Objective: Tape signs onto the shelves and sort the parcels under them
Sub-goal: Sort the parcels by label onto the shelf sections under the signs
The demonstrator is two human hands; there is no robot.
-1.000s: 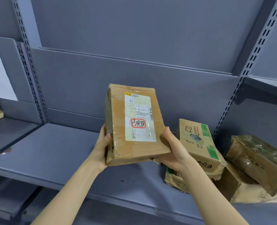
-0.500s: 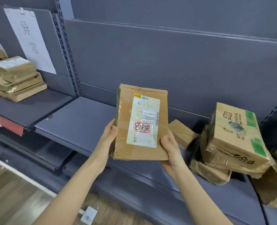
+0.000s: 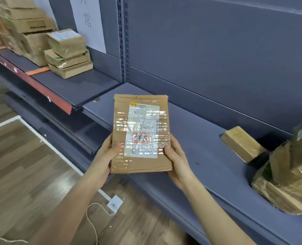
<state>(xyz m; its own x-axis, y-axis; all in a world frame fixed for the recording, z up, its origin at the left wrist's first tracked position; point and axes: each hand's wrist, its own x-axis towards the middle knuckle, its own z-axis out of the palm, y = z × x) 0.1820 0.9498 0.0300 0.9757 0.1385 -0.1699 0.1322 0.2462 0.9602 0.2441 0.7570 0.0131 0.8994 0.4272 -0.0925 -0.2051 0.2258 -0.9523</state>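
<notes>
Shelves [image 3: 208,156] of grey metal carry brown parcels: a stack [image 3: 69,55] at the left end by the paper sign [image 3: 90,23], a pile [image 3: 288,183] at the right end. I hold one flat parcel [image 3: 141,135] over the front edge, my left hand [image 3: 106,154] and right hand [image 3: 177,161] gripping its sides.

floor [image 3: 31,165]: brown wood planks; back panel [image 3: 217,50]: grey-blue; upright [image 3: 122,41]: slotted

A parcel depot or storeroom: long grey-blue metal shelves [image 3: 217,156] on slotted uprights carry stacked brown taped cardboard parcels [image 3: 67,53], under a white handwritten paper sign [image 3: 90,23].
</notes>
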